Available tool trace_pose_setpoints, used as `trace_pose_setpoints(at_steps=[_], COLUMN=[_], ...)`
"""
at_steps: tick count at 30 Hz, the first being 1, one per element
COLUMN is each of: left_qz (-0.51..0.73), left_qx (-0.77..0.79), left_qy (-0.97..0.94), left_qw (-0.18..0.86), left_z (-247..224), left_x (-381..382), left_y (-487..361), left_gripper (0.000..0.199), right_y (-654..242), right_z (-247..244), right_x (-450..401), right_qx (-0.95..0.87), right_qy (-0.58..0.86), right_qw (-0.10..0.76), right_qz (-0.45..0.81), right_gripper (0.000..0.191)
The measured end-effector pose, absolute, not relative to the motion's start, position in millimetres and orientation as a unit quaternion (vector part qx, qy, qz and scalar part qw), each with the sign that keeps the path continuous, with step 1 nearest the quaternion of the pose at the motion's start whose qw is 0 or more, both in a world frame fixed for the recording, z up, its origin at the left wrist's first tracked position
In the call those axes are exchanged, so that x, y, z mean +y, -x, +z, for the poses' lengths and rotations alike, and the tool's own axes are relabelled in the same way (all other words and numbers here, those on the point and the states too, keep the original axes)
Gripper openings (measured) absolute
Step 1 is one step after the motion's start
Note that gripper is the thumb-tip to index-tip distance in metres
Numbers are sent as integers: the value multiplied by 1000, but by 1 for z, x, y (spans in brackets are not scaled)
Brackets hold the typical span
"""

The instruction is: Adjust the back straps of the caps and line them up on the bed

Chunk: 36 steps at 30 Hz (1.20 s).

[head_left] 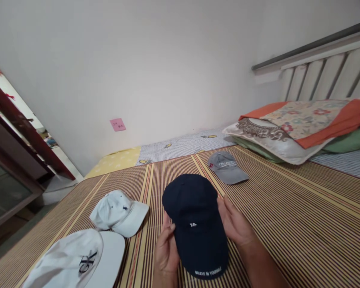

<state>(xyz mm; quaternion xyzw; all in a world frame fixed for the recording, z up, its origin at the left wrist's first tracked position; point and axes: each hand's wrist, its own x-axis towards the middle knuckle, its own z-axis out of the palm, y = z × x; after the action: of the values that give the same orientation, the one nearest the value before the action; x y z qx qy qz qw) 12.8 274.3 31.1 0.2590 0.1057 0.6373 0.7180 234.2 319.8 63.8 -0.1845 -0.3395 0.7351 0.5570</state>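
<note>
So a navy-blue fabric baseball cap with small white lettering [195, 226] sits between both hands, brim pointing back at the wearer. Left hand [167, 248] pinches its left edge, thumb up near where crown meets brim; right hand [234, 220] supports the right side of the crown, though most of those fingers are hidden. Can't tell if the underside touches the striped woven mat [276, 224].

My worry: both holds look light and edge-only, so if the right one slackens, I'd bet the cap tips that way or the crown caves in. Also, the grey cloth cap with white lettering [227, 168] lies just beyond, so a careless push forward could bump it. Swing left too low and you'd probably clip the white cap with a tiny dark emblem [115, 212] or the bigger white cap with black letters [78, 260].
</note>
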Motion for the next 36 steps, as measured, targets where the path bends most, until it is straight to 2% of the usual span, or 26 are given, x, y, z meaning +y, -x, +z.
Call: trace_pose_setpoints(at_steps=[5, 9, 12, 17, 26, 36], left_qz=[655, 670, 699, 732, 685, 677], left_qx=[44, 17, 53, 132, 135, 211], left_qy=[-266, -277, -246, -189, -218, -99], left_qw=[706, 688, 670, 641, 682, 698], left_z=[22, 17, 21, 38, 33, 24], left_x=[284, 289, 287, 280, 283, 287], left_y=[8, 19, 19, 11, 3, 2], left_gripper=[61, 60, 63, 69, 68, 62], right_y=[-230, -228, -225, -219, -221, -230], right_z=[54, 46, 45, 49, 43, 52], right_x=[315, 313, 313, 310, 323, 420], right_qx=[-415, -479, -496, -456, -337, -267], right_qy=[158, 174, 177, 184, 212, 258], right_qw=[471, 384, 365, 430, 550, 647], right_qz=[762, 770, 768, 757, 734, 666], right_gripper=[51, 70, 79, 62, 51, 43])
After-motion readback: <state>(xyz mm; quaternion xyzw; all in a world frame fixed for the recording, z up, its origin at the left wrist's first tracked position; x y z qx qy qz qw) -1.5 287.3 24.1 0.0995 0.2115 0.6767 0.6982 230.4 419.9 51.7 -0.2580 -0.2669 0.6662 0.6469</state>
